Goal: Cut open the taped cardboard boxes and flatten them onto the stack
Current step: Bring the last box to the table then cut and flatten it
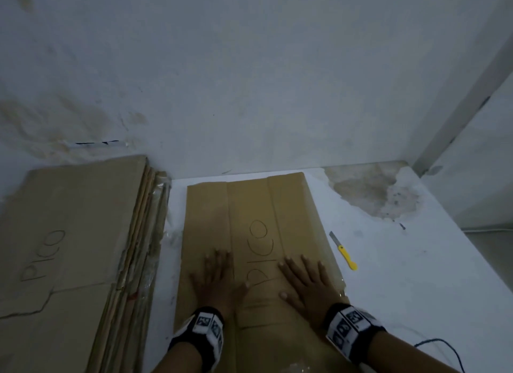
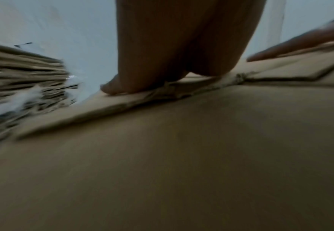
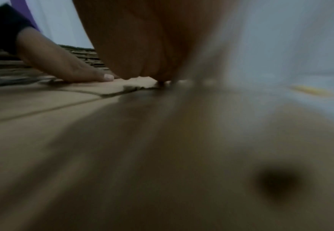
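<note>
A flattened brown cardboard box (image 1: 249, 206) marked "PICO" lies on the white table (image 1: 388, 261) in front of me. My left hand (image 1: 218, 278) presses flat on its left panel, fingers straight and spread. My right hand (image 1: 308, 281) presses flat on its right panel in the same way. In the left wrist view the left hand (image 2: 182, 46) bears down on the cardboard (image 2: 182, 156) beside a raised flap edge. The right wrist view is blurred; the right hand (image 3: 142, 43) lies on the cardboard (image 3: 122, 156). A stack of flattened boxes (image 1: 75, 233) lies to the left.
A yellow-handled utility knife (image 1: 344, 251) lies on the table just right of the box, blade pointing away. A stained white wall (image 1: 249, 81) runs behind the table. A dark cable (image 1: 444, 347) hangs at the near right edge. Loose clear tape (image 1: 169, 236) sits between stack and box.
</note>
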